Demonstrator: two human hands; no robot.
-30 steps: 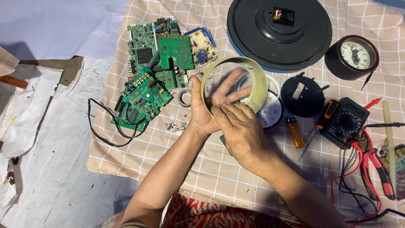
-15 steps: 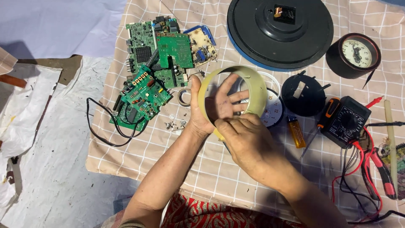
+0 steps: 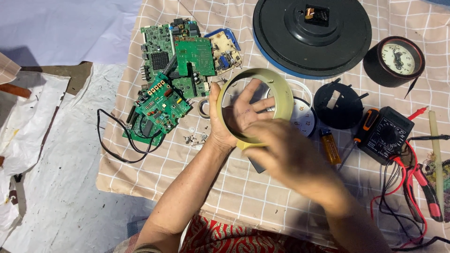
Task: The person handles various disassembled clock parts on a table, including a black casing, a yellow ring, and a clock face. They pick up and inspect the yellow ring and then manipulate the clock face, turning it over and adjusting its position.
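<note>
Head view: at the far left, crumpled white sheeting [image 3: 42, 154] is spread beside a checked beige cloth [image 3: 262, 197] on which everything else is laid. On the left part of the cloth a heap of green circuit boards [image 3: 171, 79] is piled, with a black cable [image 3: 117, 145] looped at its near-left edge and a few small loose parts [image 3: 192, 138] scattered just to its right. Right of the boards, a pale yellowish round clock rim [image 3: 258, 107] is held up above the cloth near the middle of the scene. The left hand [image 3: 236, 117] is seen through the ring, palm up and fingers spread behind it, with the thumb laid along the ring's left edge, so the rim is supported rather than clenched. The right hand [image 3: 288, 154] is laid over the ring's near edge, blurred, its fingers curled at the rim; whether it is truly gripped there cannot be told. Just behind the ring, to the right, a white clock dial [image 3: 302, 115] is lying flat. At the far side a large black round clock back [image 3: 311, 35] is placed. Further right, a black plastic disc [image 3: 337, 105], an amber lighter [image 3: 330, 147], a black multimeter [image 3: 386, 136] with red leads, and a small round clock [image 3: 398, 58] are seen, with red-handled pliers [image 3: 429, 194] at the right edge.
</note>
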